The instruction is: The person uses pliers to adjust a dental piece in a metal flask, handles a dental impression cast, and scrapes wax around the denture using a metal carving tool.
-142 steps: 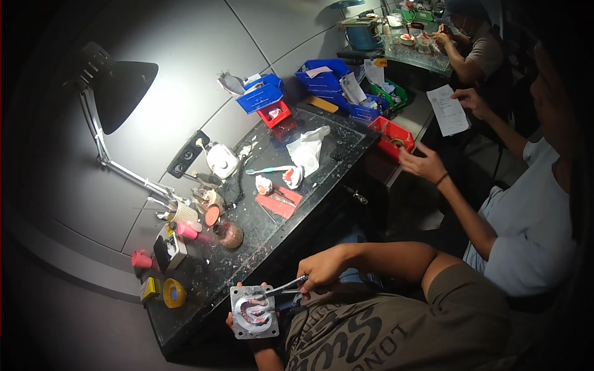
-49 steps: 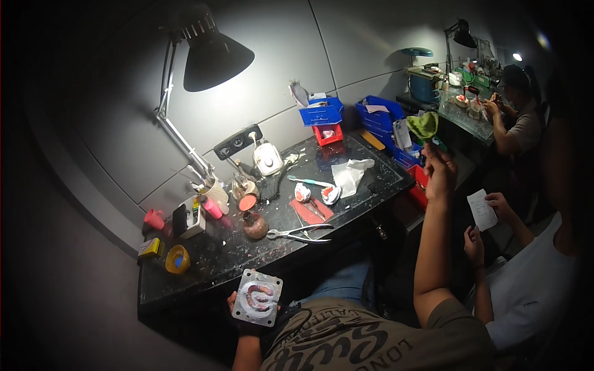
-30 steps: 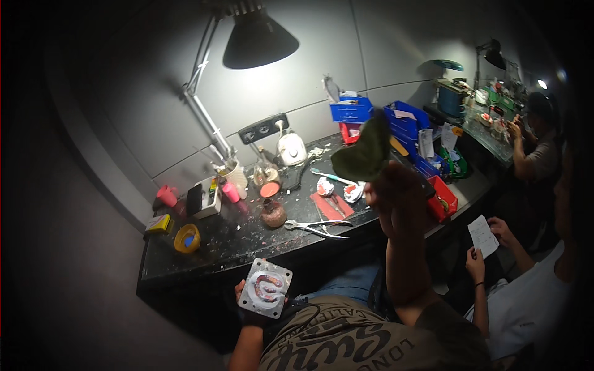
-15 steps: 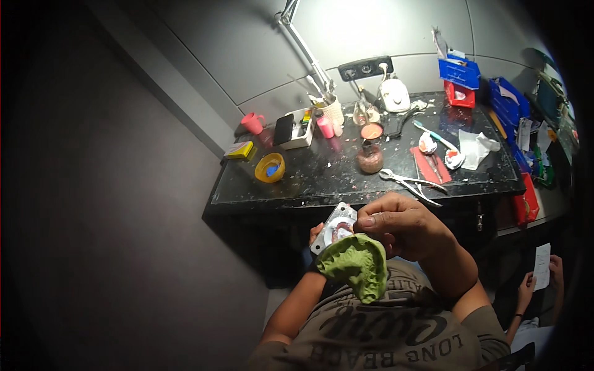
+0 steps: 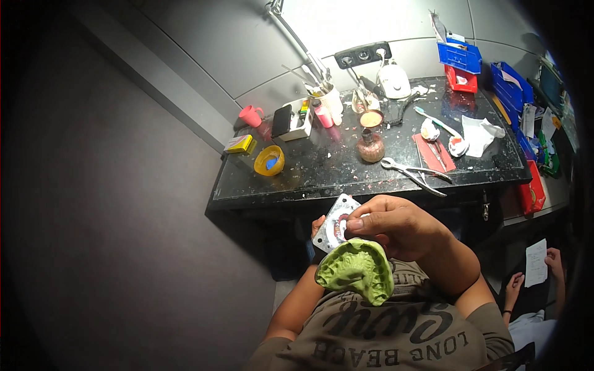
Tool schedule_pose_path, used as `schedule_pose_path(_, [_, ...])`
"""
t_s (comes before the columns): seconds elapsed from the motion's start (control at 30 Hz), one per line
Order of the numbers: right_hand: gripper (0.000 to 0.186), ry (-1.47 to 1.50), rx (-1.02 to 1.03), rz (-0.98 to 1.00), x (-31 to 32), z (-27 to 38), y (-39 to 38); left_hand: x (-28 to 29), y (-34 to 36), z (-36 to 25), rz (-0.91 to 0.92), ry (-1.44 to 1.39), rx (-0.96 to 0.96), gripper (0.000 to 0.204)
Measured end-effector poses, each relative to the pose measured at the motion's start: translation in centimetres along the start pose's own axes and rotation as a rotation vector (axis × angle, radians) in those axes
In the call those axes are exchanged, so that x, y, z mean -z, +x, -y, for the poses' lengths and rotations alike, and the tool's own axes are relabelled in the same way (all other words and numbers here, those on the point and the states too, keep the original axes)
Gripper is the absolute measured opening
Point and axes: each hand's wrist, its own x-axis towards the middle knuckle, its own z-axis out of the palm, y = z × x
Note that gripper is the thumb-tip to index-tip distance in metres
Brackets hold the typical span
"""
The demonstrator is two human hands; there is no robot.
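My left hand is mostly hidden behind a metal denture flask half, gripping it in front of me by its edge. White plaster and a reddish tooth arch sit inside the flask. Thumb and forefinger of my right hand are pinched together over the arch; whatever is between them is too small to make out. Just under that hand hangs a green silicone dental mould, its tooth hollows facing up. My right hand's lower fingers appear to hold it, though they are largely hidden.
A black bench holds a yellow bowl, a round dark bottle, pliers, a toothbrush and white tissue. At lower right, another person's hands hold a paper slip.
The green mould has tipped, so more of its hollow side shows. My right fingertips have shifted left over the flask. The bench has shifted slightly in view.
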Motion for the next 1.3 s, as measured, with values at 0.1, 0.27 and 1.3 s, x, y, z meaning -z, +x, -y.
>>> schedule_pose_path(0.1, [0.028, 0.03, -0.01, -0.003, 0.1, -0.2, 0.1, 1.6, -0.1, 0.1, -0.064, -0.029, -0.068, 0.089])
schedule_pose_path(0.27, [0.026, 0.066, 0.003, 0.011, 0.3, -0.3, 0.0, 0.7, 0.3, 0.4, -0.055, -0.042, -0.102, 0.083])
schedule_pose_path(1.3, [0.026, -0.001, 0.022, -0.056, 0.2, 0.7, -0.8, -4.0, 1.7, 1.5, -0.722, 0.503, -0.393, 0.032])
